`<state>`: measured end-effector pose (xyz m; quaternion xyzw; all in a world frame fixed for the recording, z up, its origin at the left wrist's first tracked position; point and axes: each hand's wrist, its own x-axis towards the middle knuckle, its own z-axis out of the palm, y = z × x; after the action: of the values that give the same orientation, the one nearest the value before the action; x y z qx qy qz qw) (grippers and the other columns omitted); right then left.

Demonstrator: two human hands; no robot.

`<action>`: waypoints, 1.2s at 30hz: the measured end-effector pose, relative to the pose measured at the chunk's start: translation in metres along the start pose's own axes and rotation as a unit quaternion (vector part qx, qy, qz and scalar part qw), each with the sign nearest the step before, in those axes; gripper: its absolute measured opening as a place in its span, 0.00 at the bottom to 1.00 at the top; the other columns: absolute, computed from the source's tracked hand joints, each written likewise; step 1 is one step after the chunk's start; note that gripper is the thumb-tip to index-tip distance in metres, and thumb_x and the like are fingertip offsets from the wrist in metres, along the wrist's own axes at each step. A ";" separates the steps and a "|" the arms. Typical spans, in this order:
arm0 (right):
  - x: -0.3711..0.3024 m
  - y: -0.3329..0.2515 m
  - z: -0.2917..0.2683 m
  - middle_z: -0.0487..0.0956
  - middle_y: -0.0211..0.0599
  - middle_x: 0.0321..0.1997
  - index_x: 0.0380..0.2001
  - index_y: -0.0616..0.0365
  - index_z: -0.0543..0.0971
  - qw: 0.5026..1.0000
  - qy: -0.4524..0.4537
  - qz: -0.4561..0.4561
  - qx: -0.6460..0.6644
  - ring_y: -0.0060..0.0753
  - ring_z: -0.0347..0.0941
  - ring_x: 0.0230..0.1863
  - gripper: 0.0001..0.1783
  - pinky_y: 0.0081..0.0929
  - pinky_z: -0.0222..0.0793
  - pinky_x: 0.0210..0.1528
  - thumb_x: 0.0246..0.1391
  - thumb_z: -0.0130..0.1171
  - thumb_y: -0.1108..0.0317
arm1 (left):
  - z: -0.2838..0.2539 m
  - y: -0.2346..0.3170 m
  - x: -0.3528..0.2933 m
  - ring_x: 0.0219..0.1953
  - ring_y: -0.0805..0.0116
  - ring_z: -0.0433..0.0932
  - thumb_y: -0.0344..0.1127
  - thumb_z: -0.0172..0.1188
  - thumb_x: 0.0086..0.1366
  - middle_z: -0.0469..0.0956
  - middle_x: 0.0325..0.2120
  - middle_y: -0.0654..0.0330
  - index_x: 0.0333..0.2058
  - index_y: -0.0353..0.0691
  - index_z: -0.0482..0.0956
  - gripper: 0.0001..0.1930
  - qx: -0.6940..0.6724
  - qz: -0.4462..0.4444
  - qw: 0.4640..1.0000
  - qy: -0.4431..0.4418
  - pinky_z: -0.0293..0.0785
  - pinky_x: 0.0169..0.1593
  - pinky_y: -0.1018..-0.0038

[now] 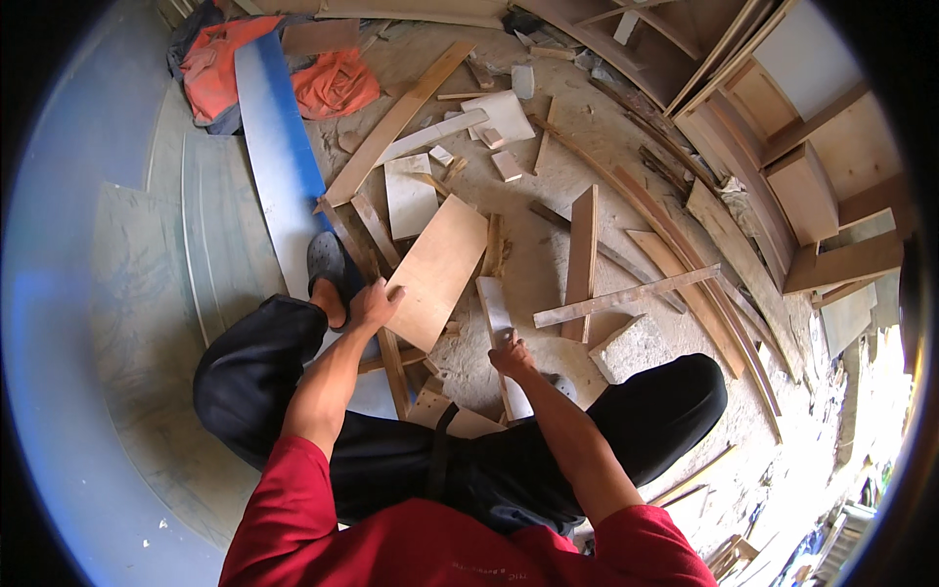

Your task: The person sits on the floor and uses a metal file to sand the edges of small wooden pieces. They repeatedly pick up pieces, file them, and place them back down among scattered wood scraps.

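Note:
My left hand (373, 302) grips the left edge of a rectangular plywood panel (440, 269), which lies tilted in front of me. Closed around a narrow white-faced board (495, 305) is my right hand (511, 354); the board runs down between my legs. A gap separates the panel from this board. Under and beside the panel are wooden strips (394, 367), partly covered by it. Closer to my lap, small wooden pieces (430, 403) lie on the floor, partly hidden by my trousers.
A long blue-and-white board (279, 127) lies by my clogged foot, near an orange cloth (337, 83). Scattered planks (582, 254), a crossing strip (626, 295) and a pale block (634, 347) are to the right. Wooden cabinet frames (802, 191) stand at the far right.

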<state>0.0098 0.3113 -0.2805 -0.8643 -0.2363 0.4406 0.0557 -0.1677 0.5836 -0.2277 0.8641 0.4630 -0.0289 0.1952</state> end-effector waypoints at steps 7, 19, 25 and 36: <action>-0.010 0.003 -0.009 0.58 0.58 0.65 0.68 0.60 0.41 1.000 -0.007 0.003 -0.008 0.55 0.61 0.64 0.51 0.41 0.60 0.63 0.47 0.52 0.52 | -0.023 0.014 0.005 0.38 0.43 0.78 0.61 0.48 0.63 0.79 0.30 0.43 0.31 0.38 0.75 0.27 -0.024 -0.054 0.998 0.020 0.73 0.40 0.54; -0.018 0.008 -0.010 0.59 0.53 0.65 0.69 0.54 0.40 0.998 -0.001 -0.006 -0.064 0.53 0.62 0.62 0.57 0.40 0.64 0.60 0.44 0.62 0.48 | -0.015 -0.029 0.023 0.14 0.64 0.69 0.62 0.50 0.63 0.72 0.16 0.56 0.32 0.36 0.76 0.28 -0.458 -0.264 0.843 -0.099 0.59 0.16 0.69; -0.020 0.002 -0.015 0.60 0.52 0.64 0.69 0.53 0.38 0.998 -0.001 -0.002 -0.067 0.52 0.64 0.61 0.58 0.41 0.65 0.59 0.44 0.62 0.47 | -0.022 -0.031 0.017 0.08 0.79 0.56 0.60 0.44 0.64 0.59 0.09 0.73 0.33 0.42 0.74 0.25 -0.729 -0.218 0.550 -0.346 0.51 0.12 0.80; 0.016 -0.004 0.006 0.60 0.60 0.63 0.69 0.56 0.43 0.994 0.057 -0.040 0.080 0.58 0.62 0.62 0.48 0.45 0.60 0.62 0.52 0.52 0.50 | -0.077 0.033 -0.011 0.07 0.80 0.51 0.55 0.41 0.65 0.55 0.08 0.72 0.41 0.37 0.72 0.25 -0.721 -0.154 0.519 -0.432 0.48 0.13 0.81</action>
<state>0.0116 0.3214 -0.2943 -0.8705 -0.2311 0.4055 0.1559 -0.1575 0.5870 -0.1436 0.2240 0.3101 -0.0842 0.9201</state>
